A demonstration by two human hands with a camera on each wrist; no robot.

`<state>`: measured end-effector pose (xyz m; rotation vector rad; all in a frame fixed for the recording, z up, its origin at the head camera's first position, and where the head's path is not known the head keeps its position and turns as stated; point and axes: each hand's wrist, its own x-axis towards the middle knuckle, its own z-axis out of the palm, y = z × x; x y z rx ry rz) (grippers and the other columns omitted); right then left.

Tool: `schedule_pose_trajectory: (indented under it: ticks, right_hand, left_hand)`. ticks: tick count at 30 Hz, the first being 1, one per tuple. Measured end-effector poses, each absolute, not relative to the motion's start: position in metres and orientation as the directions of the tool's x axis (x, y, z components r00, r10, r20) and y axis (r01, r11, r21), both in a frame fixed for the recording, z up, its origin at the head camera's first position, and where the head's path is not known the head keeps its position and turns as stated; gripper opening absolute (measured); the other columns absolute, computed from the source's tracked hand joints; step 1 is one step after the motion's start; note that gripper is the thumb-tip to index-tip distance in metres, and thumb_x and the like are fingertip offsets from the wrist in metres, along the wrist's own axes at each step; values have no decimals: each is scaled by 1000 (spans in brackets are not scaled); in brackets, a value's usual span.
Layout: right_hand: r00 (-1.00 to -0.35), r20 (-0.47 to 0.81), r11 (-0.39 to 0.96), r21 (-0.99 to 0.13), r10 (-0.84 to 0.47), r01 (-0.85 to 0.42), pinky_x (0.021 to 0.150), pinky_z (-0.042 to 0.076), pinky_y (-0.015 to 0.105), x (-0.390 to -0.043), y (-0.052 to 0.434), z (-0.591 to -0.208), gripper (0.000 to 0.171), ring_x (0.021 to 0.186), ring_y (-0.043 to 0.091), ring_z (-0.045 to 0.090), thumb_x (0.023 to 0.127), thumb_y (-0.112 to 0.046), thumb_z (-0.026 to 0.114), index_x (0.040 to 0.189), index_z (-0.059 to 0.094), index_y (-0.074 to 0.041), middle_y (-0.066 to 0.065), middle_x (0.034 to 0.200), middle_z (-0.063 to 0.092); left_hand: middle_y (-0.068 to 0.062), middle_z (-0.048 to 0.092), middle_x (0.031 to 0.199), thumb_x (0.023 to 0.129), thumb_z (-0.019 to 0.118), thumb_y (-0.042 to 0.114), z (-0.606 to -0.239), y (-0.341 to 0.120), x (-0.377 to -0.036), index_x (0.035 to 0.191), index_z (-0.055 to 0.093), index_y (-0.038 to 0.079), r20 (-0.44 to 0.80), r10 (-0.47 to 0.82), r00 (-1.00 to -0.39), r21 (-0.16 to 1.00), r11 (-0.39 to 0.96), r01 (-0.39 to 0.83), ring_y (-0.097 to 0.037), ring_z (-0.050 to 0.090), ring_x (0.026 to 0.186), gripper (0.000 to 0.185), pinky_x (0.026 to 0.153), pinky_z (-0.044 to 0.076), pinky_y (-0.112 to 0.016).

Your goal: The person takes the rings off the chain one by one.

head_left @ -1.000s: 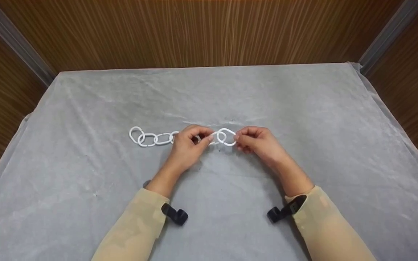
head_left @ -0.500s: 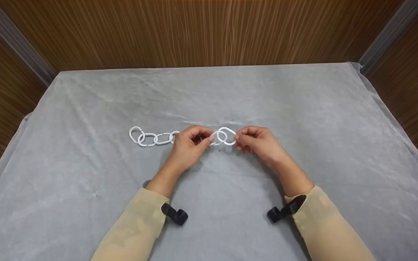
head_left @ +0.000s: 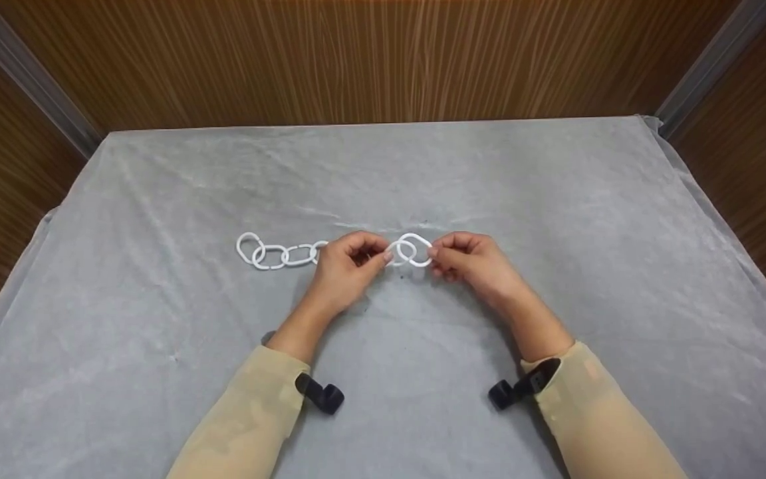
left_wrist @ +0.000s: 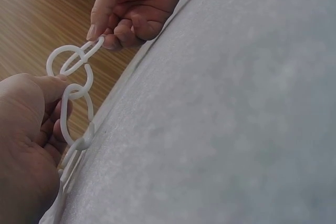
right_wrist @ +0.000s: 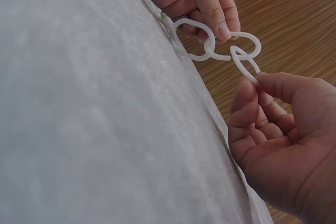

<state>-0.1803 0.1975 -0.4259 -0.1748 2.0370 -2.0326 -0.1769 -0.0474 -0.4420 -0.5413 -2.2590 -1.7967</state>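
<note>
A chain of white oval links (head_left: 271, 257) runs leftward over the grey cloth, its middle hidden behind my left hand (head_left: 350, 266). Thumb and forefinger of that hand pinch the second link from the right end, which has a small gap in its side in the right wrist view. My right hand (head_left: 473, 263) pinches the end link (head_left: 416, 236) at its right edge. The end link (right_wrist: 245, 66) passes through the link (right_wrist: 254, 43) in my left hand. In the left wrist view, further links (left_wrist: 65, 124) hang down from the pinched one toward the cloth.
Grey cloth (head_left: 423, 399) covers the table. Wood-grain panels (head_left: 383, 60) stand behind it and at both sides, with metal corner strips (head_left: 715, 66). Black wrist devices (head_left: 322, 394) sit at both sleeve cuffs.
The two held links have shifted very slightly between my fingers over the last second. Both hands stay in nearly the same place, and the links lying at left have not moved.
</note>
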Motion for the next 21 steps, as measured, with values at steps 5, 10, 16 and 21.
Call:
schedule_pose_trajectory:
  ticks: [5, 10, 16, 21]
  right_hand:
    - [-959, -98, 1, -995, -266, 101, 62, 51, 23, -179, 197, -425, 6, 67, 12, 63, 99, -6, 71, 95, 73, -2, 3, 79, 71]
    - [-958, -100, -6, -994, -268, 106, 62, 51, 23, -178, 197, -425, 5, 66, 13, 62, 98, -4, 69, 95, 72, -2, 4, 79, 71]
    - [-957, -94, 3, -995, -274, 97, 62, 51, 24, -180, 197, -427, 6, 66, 12, 63, 99, -4, 69, 95, 72, -1, 4, 79, 72]
    - [-959, -91, -6, -995, -268, 96, 61, 51, 24, -180, 197, -427, 6, 66, 13, 63, 99, -3, 69, 94, 72, -2, 5, 79, 73]
  left_hand:
    - [-4, 73, 86, 91, 81, 3, -442, -47, -177, 98, 78, 0, 370, 157, -915, 900, 181, 395, -12, 59, 73, 8, 67, 47, -23]
    - [-4, 73, 86, 92, 81, 3, -441, -48, -176, 98, 77, -1, 354, 157, -922, 910, 170, 378, -12, 59, 73, 9, 67, 47, -23]
    - [-3, 72, 86, 91, 81, 2, -442, -47, -176, 97, 77, 0, 359, 151, -921, 907, 176, 382, -12, 59, 73, 7, 67, 47, -23]
    - [-4, 72, 86, 92, 80, 2, -442, -47, -176, 98, 77, -1, 360, 147, -921, 906, 181, 383, -13, 59, 73, 7, 67, 46, -23]
